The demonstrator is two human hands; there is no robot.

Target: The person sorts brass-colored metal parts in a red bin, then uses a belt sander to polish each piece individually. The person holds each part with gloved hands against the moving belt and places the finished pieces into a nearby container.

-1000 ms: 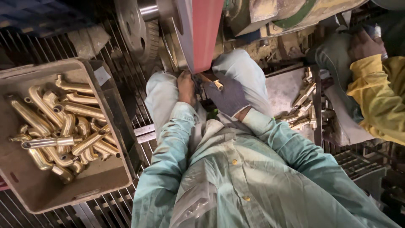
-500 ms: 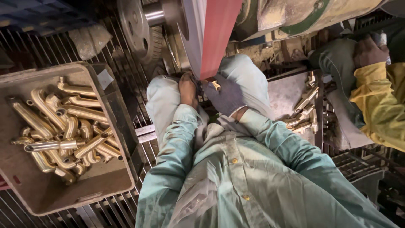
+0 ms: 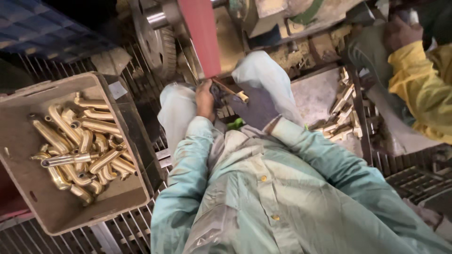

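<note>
Pressing against the red sanding belt, a short brass fitting sits pinched between both hands just above the person's knees, its pale end poking out to the right of the grip. The bare left hand closes around its near end while the gloved right hand wraps it from the other side, a two-handed hold that looks meant to steady the piece against the belt's pull. Well to the left of the grip, a grey crate holds a heap of curved brass pipes; to the right, a flat metal tray carries more brass pieces along its far edge. Beyond that, another person's yellow sleeve reaches in. Underfoot runs a dusty metal grating, with a steel pulley wheel beside the belt.
</note>
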